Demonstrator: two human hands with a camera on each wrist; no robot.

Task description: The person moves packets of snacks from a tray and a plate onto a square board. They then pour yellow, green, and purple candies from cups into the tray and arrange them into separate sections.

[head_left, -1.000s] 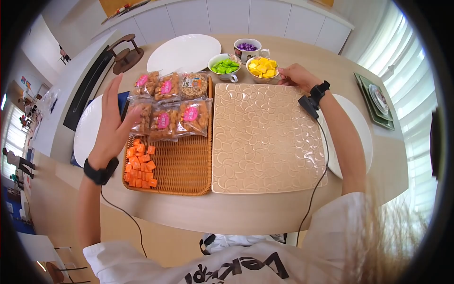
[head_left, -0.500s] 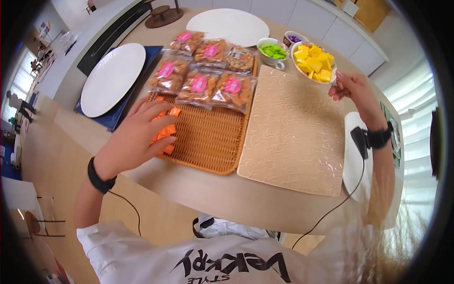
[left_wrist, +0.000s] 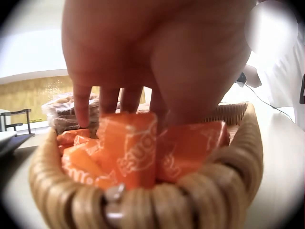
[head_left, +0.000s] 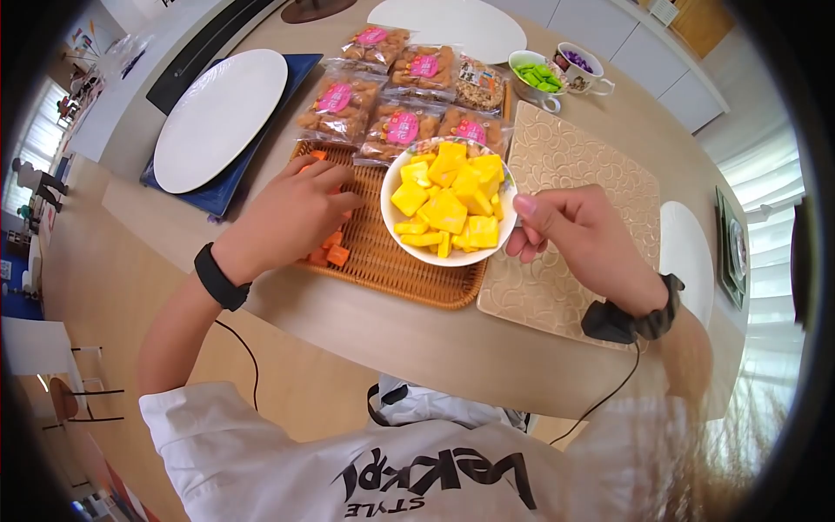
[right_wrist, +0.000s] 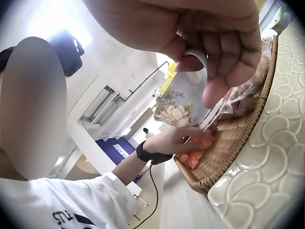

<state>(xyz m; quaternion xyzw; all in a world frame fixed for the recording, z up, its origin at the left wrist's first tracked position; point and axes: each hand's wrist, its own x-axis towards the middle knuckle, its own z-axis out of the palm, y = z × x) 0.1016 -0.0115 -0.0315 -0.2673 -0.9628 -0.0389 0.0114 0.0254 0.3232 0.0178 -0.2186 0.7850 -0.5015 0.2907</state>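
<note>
My right hand (head_left: 587, 235) pinches the handle of a white floral cup (right_wrist: 174, 107) heaped with yellow square pieces (head_left: 448, 209). The cup is held above the right part of the wicker basket (head_left: 409, 283), level enough that the pieces stay in it. My left hand (head_left: 283, 213) reaches down over orange wrapped candies (head_left: 337, 255) in the basket's near left corner. In the left wrist view its fingers (left_wrist: 109, 99) point down, spread a little, behind the nearest orange candies (left_wrist: 128, 148); their tips are partly hidden.
Clear bags of brown snacks (head_left: 402, 129) fill the basket's far half. A beige embossed board (head_left: 565, 287) lies to its right. Behind stand a cup of green pieces (head_left: 537, 78) and one of purple pieces (head_left: 578, 61). White plates (head_left: 222, 122) lie left, back and right.
My right hand has taken the cup of yellow pieces from the back of the table and brought it left and nearer, over the basket. The left hand has lowered onto the orange candies.
</note>
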